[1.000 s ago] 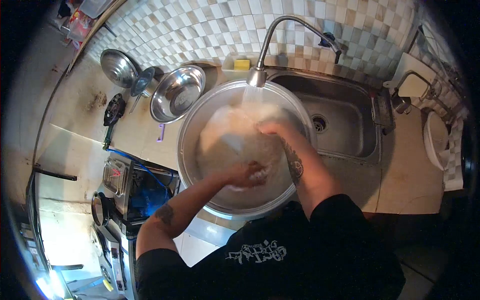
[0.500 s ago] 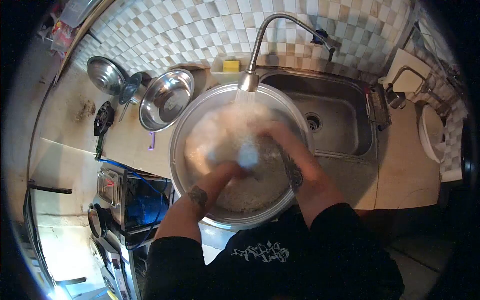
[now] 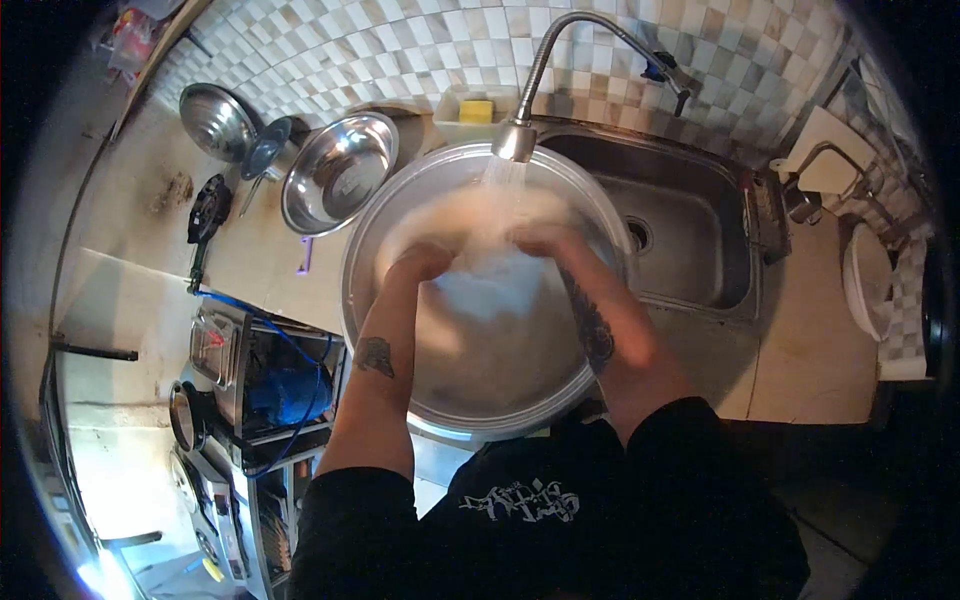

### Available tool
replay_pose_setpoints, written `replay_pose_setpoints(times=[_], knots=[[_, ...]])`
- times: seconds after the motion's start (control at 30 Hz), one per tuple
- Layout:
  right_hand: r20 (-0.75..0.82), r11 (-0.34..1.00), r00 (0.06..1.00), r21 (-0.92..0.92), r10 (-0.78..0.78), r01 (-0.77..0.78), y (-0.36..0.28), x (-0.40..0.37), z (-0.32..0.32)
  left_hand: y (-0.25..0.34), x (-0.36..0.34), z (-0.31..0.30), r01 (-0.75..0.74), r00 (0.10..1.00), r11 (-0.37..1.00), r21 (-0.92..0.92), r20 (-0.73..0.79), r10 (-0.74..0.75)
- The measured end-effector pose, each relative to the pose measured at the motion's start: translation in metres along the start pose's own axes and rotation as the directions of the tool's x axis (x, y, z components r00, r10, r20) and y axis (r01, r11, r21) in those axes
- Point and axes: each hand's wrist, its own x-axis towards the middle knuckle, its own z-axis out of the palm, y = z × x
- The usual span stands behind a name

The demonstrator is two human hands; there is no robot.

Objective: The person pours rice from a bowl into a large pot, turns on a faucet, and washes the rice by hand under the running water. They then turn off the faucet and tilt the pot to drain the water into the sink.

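A large round metal basin (image 3: 358, 330) holds cloudy water (image 3: 490, 370) and a pale, blurred mass (image 3: 440, 212) along its far side. My left hand (image 3: 428, 262) reaches into the basin at the near-left edge of that mass, its fingers smeared by motion. At the mass's right part is my right hand (image 3: 537, 238), fingers blurred too. I cannot tell whether either hand grips it. A bluish patch (image 3: 490, 285) shows in the water between my hands. Water runs from the flexible tap's head (image 3: 514, 142) into the basin just beyond them.
A steel sink (image 3: 680, 240) lies right of the basin. On the left counter are a steel bowl (image 3: 342, 172), a metal lid (image 3: 217, 122) and a purple object (image 3: 304, 256). A yellow sponge (image 3: 476, 112) sits in a white tray (image 3: 450, 128) behind the basin.
My left hand has moved away from my body and slightly left, toward the pale mass. My right hand stays near the same place. The view has shifted slightly.
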Motion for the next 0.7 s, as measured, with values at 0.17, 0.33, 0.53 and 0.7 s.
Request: replay_pose_setpoints(times=[0.17,0.33,0.53,0.7], knots=[[-0.018,0.997,1.0,0.07,-0.016,0.018,-0.003,-0.013,0.004,-0.011,-0.041,0.021,0.261,0.957,0.794,-0.549,0.039,-0.288],[-0.062,0.959,0.995,0.271,-0.072,0.086,-0.034,-0.04,0.005,0.007,-0.054,0.041,0.194,0.967,0.491,-0.849,0.083,-0.239],[-0.161,0.675,0.975,0.703,-0.154,0.223,-0.121,-0.134,-0.013,0.097,-0.086,0.018,0.075,0.981,-0.265,-0.961,0.118,-0.151],[-0.199,0.763,0.957,0.577,-0.212,0.29,-0.059,-0.039,0.027,0.113,-0.095,0.004,-0.36,0.853,0.603,-0.711,-0.513,-0.095]])
